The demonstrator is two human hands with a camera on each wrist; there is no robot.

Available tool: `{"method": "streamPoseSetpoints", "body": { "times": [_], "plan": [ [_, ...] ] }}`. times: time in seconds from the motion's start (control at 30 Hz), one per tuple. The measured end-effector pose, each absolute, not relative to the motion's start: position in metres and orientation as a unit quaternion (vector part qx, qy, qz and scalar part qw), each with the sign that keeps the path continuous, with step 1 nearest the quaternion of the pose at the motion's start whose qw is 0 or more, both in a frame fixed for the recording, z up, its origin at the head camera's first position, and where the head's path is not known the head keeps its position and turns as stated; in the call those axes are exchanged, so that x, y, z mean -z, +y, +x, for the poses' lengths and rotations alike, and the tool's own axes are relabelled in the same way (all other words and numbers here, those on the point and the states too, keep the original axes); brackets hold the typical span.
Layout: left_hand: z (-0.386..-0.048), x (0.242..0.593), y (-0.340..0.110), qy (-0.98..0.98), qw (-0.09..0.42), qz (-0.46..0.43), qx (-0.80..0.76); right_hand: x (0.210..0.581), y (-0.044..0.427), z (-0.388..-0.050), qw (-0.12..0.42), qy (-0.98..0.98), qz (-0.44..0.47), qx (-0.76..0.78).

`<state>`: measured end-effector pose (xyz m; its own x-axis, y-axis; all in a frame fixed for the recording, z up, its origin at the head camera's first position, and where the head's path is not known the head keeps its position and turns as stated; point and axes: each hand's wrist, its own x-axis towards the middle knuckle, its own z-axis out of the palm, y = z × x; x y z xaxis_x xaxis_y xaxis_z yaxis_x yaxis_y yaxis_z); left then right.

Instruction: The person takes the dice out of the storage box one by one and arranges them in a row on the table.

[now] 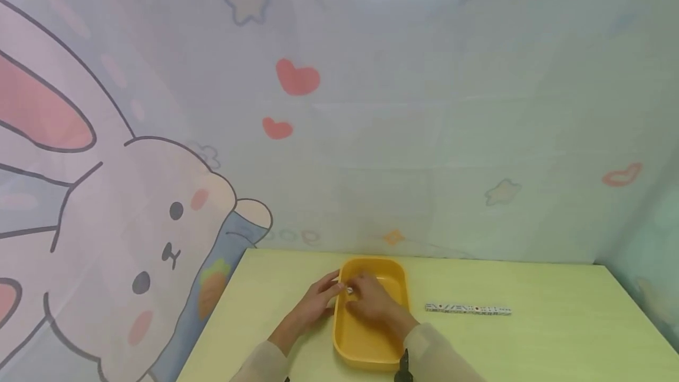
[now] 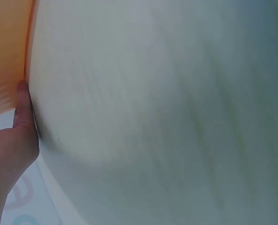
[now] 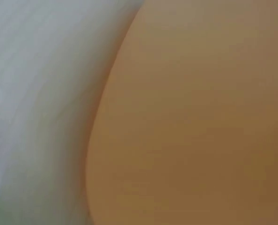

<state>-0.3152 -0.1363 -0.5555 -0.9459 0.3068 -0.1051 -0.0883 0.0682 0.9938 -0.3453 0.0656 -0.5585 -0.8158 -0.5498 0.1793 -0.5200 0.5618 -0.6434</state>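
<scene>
In the head view a yellow rectangular tray rests on the table. My left hand lies against its left side, fingers at the rim; the left wrist view shows one straight finger along the tray's outer wall. Inside the tray is my right hand, blurred, with its fingers bent near the left wall. A small white piece with dark marks shows between the fingertips of both hands; whether either pinches it is unclear. The right wrist view shows only the tray's smooth wall.
To the right of the tray, a straight row of small white dice-like pieces with dark and red marks lies on the pale yellow-green table. A cloth backdrop with a rabbit, hearts and stars hangs behind the table's far edge.
</scene>
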Motion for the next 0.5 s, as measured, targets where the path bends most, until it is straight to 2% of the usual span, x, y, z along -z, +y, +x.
{"method": "streamPoseSetpoints", "body": {
  "times": [0.5],
  "plan": [
    [-0.3136, 0.5558, -0.1364, 0.704, 0.148, 0.081, -0.689, 0.56, 0.0663, -0.3457, 0.009, 0.861, -0.324, 0.391]
  ]
}}
